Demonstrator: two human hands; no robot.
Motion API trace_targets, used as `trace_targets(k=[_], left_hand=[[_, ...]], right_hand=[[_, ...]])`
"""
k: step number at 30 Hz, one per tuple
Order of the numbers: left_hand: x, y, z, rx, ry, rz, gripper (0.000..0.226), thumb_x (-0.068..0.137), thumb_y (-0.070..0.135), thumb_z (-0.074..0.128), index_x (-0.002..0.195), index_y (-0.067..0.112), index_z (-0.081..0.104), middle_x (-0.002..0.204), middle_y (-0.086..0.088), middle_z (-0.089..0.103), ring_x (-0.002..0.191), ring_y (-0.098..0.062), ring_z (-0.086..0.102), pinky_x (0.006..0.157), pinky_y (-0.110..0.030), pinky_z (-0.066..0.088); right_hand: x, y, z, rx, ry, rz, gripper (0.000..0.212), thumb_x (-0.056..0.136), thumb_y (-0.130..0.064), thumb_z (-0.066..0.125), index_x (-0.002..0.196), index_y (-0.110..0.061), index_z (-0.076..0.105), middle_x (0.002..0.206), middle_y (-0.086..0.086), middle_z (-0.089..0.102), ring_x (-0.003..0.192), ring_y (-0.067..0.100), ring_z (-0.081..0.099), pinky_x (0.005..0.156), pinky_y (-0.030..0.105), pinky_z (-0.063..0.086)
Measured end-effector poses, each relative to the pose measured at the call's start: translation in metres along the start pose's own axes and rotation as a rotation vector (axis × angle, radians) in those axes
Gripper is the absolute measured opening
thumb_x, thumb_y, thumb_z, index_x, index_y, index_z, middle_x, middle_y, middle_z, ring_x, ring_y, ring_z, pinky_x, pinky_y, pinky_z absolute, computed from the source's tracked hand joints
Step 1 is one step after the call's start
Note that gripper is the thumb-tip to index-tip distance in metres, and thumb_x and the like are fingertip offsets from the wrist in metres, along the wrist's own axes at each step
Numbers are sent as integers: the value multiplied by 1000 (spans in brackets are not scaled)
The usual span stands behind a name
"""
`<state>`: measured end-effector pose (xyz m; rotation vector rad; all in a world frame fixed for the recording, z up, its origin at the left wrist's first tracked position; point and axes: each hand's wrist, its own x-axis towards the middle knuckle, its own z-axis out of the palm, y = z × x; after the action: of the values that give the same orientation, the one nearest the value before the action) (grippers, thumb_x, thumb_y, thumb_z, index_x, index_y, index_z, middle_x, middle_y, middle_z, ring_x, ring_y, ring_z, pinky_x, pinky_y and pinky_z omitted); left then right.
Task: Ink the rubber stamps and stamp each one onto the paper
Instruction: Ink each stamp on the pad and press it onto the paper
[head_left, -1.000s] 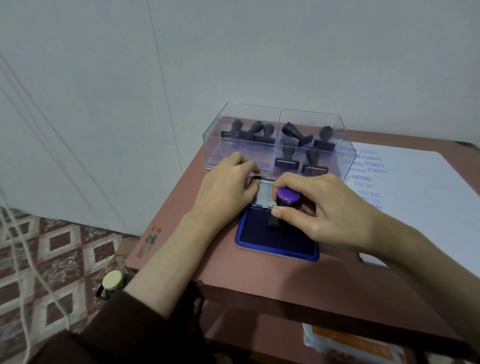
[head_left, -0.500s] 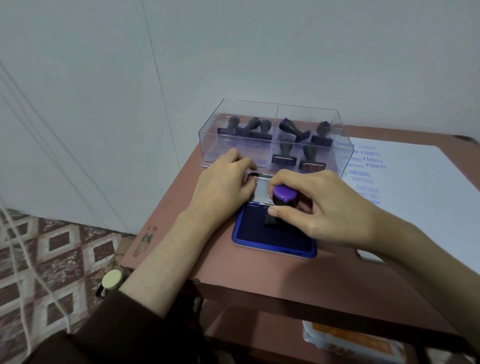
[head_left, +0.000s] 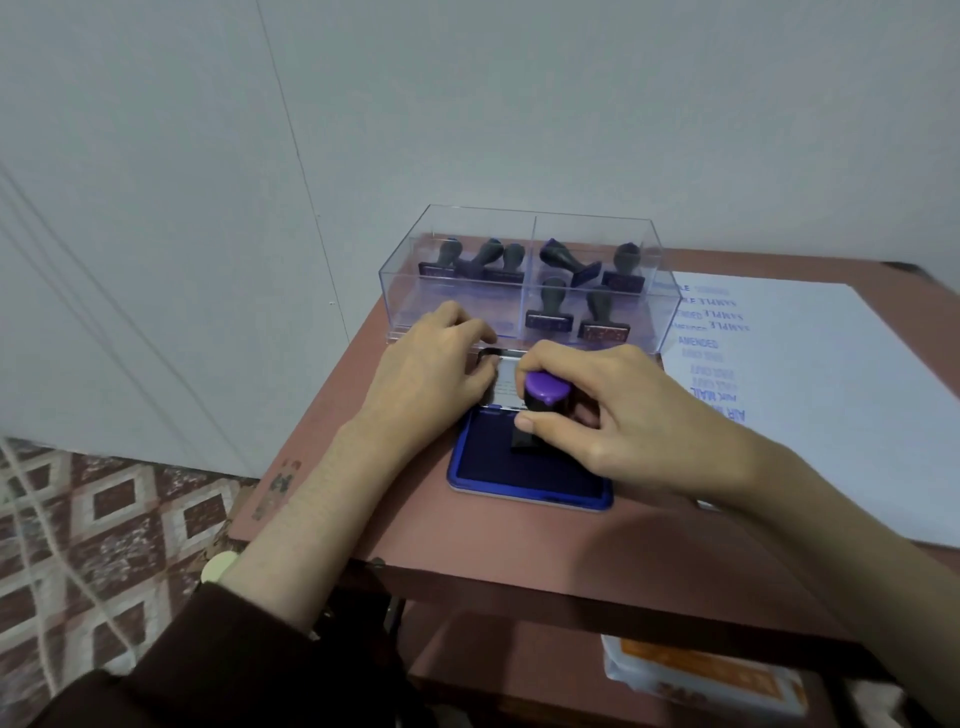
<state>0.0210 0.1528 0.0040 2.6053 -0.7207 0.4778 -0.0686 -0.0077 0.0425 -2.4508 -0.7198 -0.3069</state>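
A reddish-brown tabletop (head_left: 519, 540) stands against a plain pale wall (head_left: 519, 104). Patterned brown and cream floor tiles (head_left: 104, 519) fill the lower left of the frame. On a lower shelf (head_left: 493, 675) beneath lies a white and orange packet (head_left: 701, 680). At the centre of the frame the right hand (head_left: 634, 421) clasps a stamp (head_left: 543, 395) between thumb and curled fingers. The stamp's dark body is upright, topped by a glossy purple cap, with its base down on the ink pad (head_left: 519, 478). The pad is a flat blue rectangular tray with a dark, finely gridded inking surface. To its left, the left hand (head_left: 431, 374) comes out of a dark sleeve (head_left: 182, 670) and curls its fingers over the left edge of the pad's opened silvery lid (head_left: 505, 379), grasping it. Just above in the frame, a clear hard plastic box (head_left: 519, 221) with two compartments holds more stamps (head_left: 550, 306). They have dark waisted handles, some upright, some tipped over. At the right of the frame a white sheet of paper (head_left: 831, 415) lies flat, with blue stamped words near its left edge.
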Motion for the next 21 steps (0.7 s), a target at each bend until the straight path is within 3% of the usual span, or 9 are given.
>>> trace_targets(k=[5,8,12,17,21], left_hand=[[5,4,-15,15,-103,9,32,91,35,51,117,20,61,114,-2,57,105,-21,53,82,-36,45],[8,12,-26,-79,-50,46,28,90,32,53,111,19,65,105,-1,61,98,-18,57,81,-36,46],[15,37,-30,-186,-33,128,23,91,30,54,107,20,67,99,4,63,93,-12,56,80,-32,46],[28,82,-10,-220,-134,290,32,87,36,48,108,20,67,101,3,64,96,-17,56,82,-35,45],[35,109,14,-275,-276,424,37,88,42,48,114,19,62,113,5,62,104,-12,56,87,-35,47]], right_hand=[[-6,2,2,90,63,124,11,86,-24,65,84,-20,55,54,-9,49,49,8,41,51,14,32],[-9,8,-1,442,187,295,6,86,-21,66,86,-20,60,68,-4,60,59,6,52,58,19,42],[-17,27,-27,881,389,458,6,86,-9,61,86,-15,62,60,1,56,53,13,44,46,19,32],[-29,71,-73,767,606,534,10,86,-5,59,88,-13,64,66,5,55,54,13,47,45,20,31],[-31,112,-95,416,601,548,12,86,-9,62,91,-20,63,71,-4,59,58,12,53,53,17,37]])
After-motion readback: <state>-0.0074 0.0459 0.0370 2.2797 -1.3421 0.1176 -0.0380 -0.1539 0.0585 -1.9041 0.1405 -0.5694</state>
